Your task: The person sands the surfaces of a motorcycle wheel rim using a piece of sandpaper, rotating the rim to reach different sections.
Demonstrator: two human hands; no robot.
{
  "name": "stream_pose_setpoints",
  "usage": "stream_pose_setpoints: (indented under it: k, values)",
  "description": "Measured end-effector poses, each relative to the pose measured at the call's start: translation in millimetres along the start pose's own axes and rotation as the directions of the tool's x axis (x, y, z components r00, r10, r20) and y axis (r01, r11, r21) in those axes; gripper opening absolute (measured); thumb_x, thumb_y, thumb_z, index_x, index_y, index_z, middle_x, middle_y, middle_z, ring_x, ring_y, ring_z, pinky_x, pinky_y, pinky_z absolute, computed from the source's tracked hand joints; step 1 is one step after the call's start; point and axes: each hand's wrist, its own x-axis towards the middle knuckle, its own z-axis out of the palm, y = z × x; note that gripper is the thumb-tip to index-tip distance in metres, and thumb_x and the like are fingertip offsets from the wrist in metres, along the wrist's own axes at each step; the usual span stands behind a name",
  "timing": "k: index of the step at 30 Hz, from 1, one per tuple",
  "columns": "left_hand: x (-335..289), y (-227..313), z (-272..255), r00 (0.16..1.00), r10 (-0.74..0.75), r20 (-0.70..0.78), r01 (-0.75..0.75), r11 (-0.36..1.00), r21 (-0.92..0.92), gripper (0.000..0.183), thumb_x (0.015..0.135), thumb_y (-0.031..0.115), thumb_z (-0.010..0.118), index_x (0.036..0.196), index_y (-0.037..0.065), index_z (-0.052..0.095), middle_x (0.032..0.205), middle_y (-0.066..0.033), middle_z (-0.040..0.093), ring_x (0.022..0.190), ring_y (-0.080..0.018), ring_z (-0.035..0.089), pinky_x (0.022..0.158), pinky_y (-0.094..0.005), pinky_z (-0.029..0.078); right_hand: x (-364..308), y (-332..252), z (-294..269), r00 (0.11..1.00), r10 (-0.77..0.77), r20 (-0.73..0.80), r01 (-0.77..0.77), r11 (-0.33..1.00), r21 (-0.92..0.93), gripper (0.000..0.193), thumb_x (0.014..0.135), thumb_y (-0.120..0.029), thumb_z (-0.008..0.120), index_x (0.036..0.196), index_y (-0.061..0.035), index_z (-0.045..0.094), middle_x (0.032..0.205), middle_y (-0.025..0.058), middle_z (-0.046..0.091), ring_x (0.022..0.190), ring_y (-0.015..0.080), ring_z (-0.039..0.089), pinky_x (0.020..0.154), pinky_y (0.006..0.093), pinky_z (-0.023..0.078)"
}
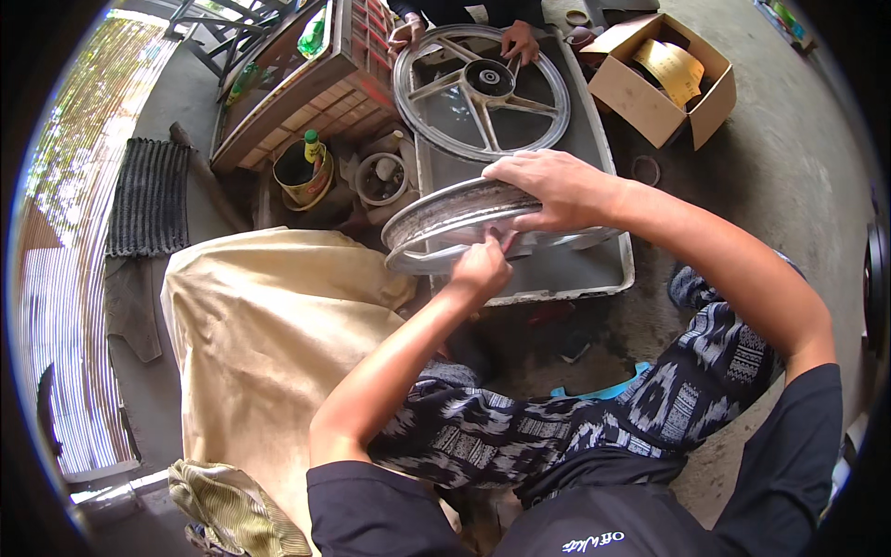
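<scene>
A metal wheel rim [436,216] is tilted over the near part of a shallow grey tray [548,295]. My right hand [557,190] grips the rim from above, thumb on the near side and fingers over the top. Against the rim's near side, my left hand [481,269] is closed on a small dark-red piece [509,241], its kind unclear. Farther off, a spoked motorcycle wheel [485,116] lies on the tray's far part. Another person's two hands [520,43] rest on that wheel.
An open cardboard box [640,107] with yellow sheet material stands at the far right. Left of the tray are a bucket [302,186] with a green-capped bottle, a white tub [381,181] and a wooden crate [306,111]. A beige cloth cover [269,325] bulges near my left arm.
</scene>
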Motion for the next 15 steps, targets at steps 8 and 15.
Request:
stream_pose_setpoints:
  k: [8, 15]
  values:
    - [-14.8, 12.3, -1.1, 0.999, 0.016, 0.035, -0.018, 0.997, 0.071, 0.045, 0.085, 0.014, 0.048, 0.119, -0.015, 0.051, 0.094, -0.0323, 0.068, 0.091, -0.0473, 0.068, 0.084, -0.0538, 0.054, -0.2, 5.6, -3.8, 1.000, -0.013, 0.021, 0.013, 1.000, 0.008, 0.064, 0.084, -0.037, 0.074, 0.131, 0.0003, 0.051, 0.120, 0.0207, 0.062, 0.114, 0.0371, 0.059, 0.100, 0.0446, 0.046]
    - [-8.2, 7.8, 10.9, 0.997, 0.009, -0.075, 0.011, 0.964, 0.264, 0.044, 0.090, 0.021, 0.053, 0.117, -0.013, 0.053, 0.088, -0.0256, 0.070, 0.077, -0.0371, 0.072, 0.067, -0.0480, 0.057, 0.1, 5.8, -3.7, 1.000, 0.005, 0.019, -0.006, 0.999, 0.033, 0.065, 0.081, -0.033, 0.076, 0.131, 0.0000, 0.052, 0.122, 0.0202, 0.061, 0.115, 0.0375, 0.058, 0.100, 0.0445, 0.046]
